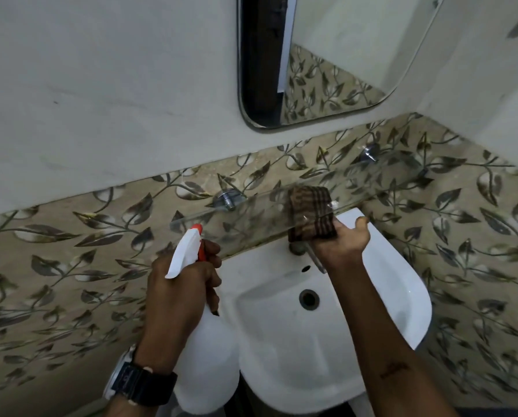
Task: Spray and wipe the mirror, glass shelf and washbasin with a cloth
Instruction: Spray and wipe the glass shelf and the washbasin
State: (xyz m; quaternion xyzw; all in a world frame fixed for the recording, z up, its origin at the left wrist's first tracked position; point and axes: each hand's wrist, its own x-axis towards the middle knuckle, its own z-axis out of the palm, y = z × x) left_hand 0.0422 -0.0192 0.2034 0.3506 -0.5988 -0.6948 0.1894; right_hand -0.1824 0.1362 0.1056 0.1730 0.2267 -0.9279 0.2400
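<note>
Gripping a folded brown striped cloth [312, 213], the right hand [340, 245] is pressing it over the near edge of the glass shelf [251, 218], with the cloth lying on top of the glass and the fingers underneath it, the thumb sticking out to the right. The left hand [181, 293] is wrapping its grip around the neck of a white spray bottle [205, 365], a finger resting on the orange trigger [202, 251], the nozzle pointing up toward the left end of the shelf and sitting just beside its near left corner. A black wristwatch [137, 383] is sitting on the left wrist.

The shelf is running from near left to far right along the leaf-patterned tiles [71, 266], held by two chrome brackets [227, 198]. Its surface is lying bare to the left and to the right of the cloth, so both stretches are open for sliding. The near edge is hanging over the far rim of the white washbasin [387, 296], directly above the tap, which is mostly hidden behind the right hand.

The basin is sitting below and between the two forearms; its bowl is holding nothing, with only the round drain [309, 299] and a small overflow hole showing. How full the bottle is cannot be told. The mirror [327, 70] is hanging on the far wall above the shelf, well apart from both hands.
</note>
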